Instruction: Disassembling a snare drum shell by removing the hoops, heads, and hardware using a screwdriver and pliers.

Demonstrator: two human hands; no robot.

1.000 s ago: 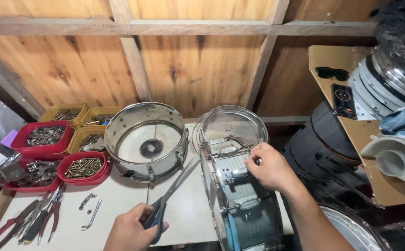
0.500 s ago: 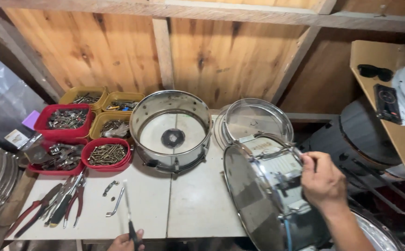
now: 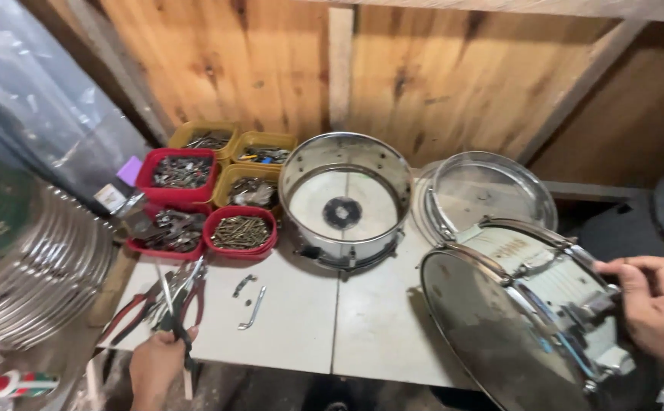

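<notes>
The head view shows a white table (image 3: 362, 335) set against a wooden wall. The snare drum (image 3: 534, 320), tilted on its side with its clear head facing left, is held at the table's right end. The right hand (image 3: 656, 312) is closed over the drum's rim hardware at a tension lug, fingers curled against the metal. The left hand (image 3: 157, 361) is seen at the table's near-left edge, its fingers wrapped around the dark handles of a long-nosed tool (image 3: 172, 316), probably scissors or pliers, whose tip lies over the pile of red-handled pliers (image 3: 145, 308). Whether the tool is being lifted or laid down cannot be told.

The step in hand is judged to be a tool exchange while the drum is steadied. The next move calls for a tool suited to the lug to be picked out and carried across to the drum, with the right-hand hold kept firm so the drum does not roll.

Behind, an empty chrome shell (image 3: 345, 199), 1 loose hoop (image 3: 492, 194), and 6 bins of screws and fittings (image 3: 218, 190) are set out. 2 small brackets (image 3: 250, 297) lie on the table.
</notes>
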